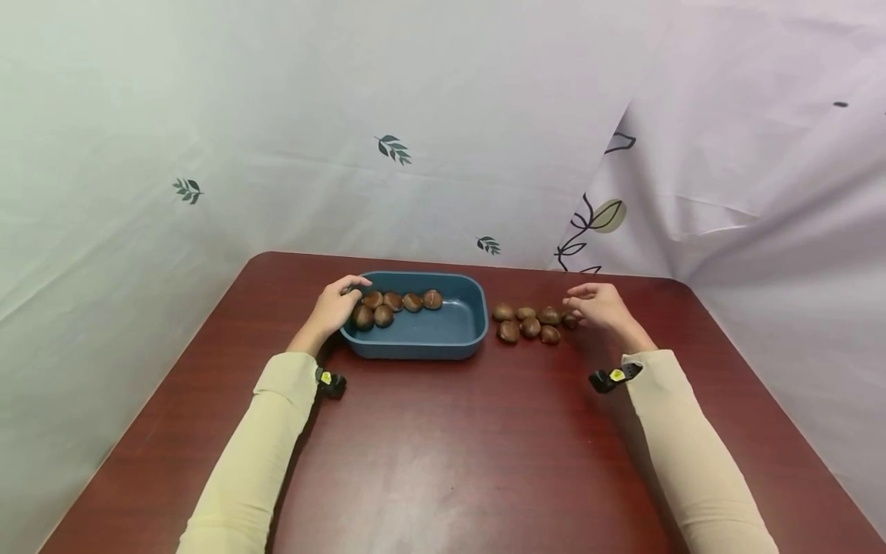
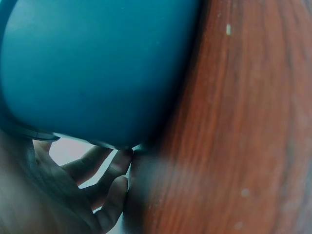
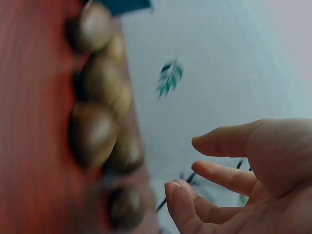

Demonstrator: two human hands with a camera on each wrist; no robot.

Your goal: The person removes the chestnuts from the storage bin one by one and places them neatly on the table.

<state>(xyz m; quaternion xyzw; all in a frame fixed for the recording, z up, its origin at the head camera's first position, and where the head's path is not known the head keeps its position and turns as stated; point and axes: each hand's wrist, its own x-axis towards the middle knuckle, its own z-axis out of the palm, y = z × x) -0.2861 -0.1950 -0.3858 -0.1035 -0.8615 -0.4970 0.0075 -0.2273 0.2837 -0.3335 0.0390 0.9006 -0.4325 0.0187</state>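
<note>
A blue rectangular tray [image 1: 415, 352] stands on the table with several brown chestnuts [image 1: 384, 315] inside, mostly toward its left end. At that end my left hand [image 1: 332, 309] holds the tray's edge, thumb at the rim; the left wrist view shows the fingers [image 2: 114, 195] bent beyond the tray's wall [image 2: 97, 63]. To the tray's right, several more chestnuts [image 1: 530, 328] lie in two loose rows. Just past the rightmost chestnut [image 1: 570, 320] hovers my right hand [image 1: 601, 305]. In the right wrist view its fingers [image 3: 226, 175] are loosely bent and apart, with nothing between them.
The dark red wooden table [image 1: 443, 446] extends in front of the tray and both forearms. Behind it and at the sides hangs a pale cloth [image 1: 291, 115] with leaf prints. Each wrist carries a small black camera, such as the left one [image 1: 335, 386].
</note>
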